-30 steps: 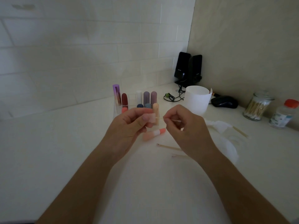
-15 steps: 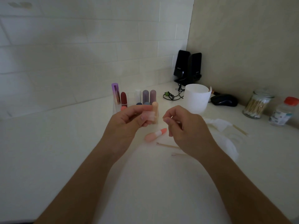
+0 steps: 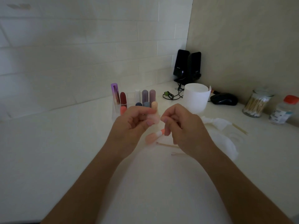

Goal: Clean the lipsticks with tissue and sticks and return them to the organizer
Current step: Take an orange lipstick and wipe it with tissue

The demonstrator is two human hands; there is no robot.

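Note:
My left hand (image 3: pixel 129 126) pinches a small pale pink lipstick piece (image 3: pixel 153 119) between thumb and fingers, held up in front of the organizer. My right hand (image 3: pixel 182 131) is right beside it with fingers curled in a pinch; the thin cotton stick it held earlier is hidden inside the fingers. A peach lipstick with an orange end (image 3: pixel 151 137) lies on the counter below both hands. The clear organizer (image 3: pixel 115 110) stands behind, with several upright lipsticks in purple, red, grey and peach. White tissue (image 3: pixel 226 143) lies to the right.
Two used sticks (image 3: pixel 168 145) lie on the counter under my right hand, another (image 3: pixel 240 127) by the tissue. A white cup (image 3: pixel 196 97), black mouse (image 3: pixel 224 98), swab jar (image 3: pixel 257 104), red-capped bottle (image 3: pixel 284 110) and speakers (image 3: pixel 187 65) line the back right.
My right hand has drawn the stick back from the pink piece and curled over it, so the stick no longer shows. Both hands have dropped slightly; my left hand keeps its hold.

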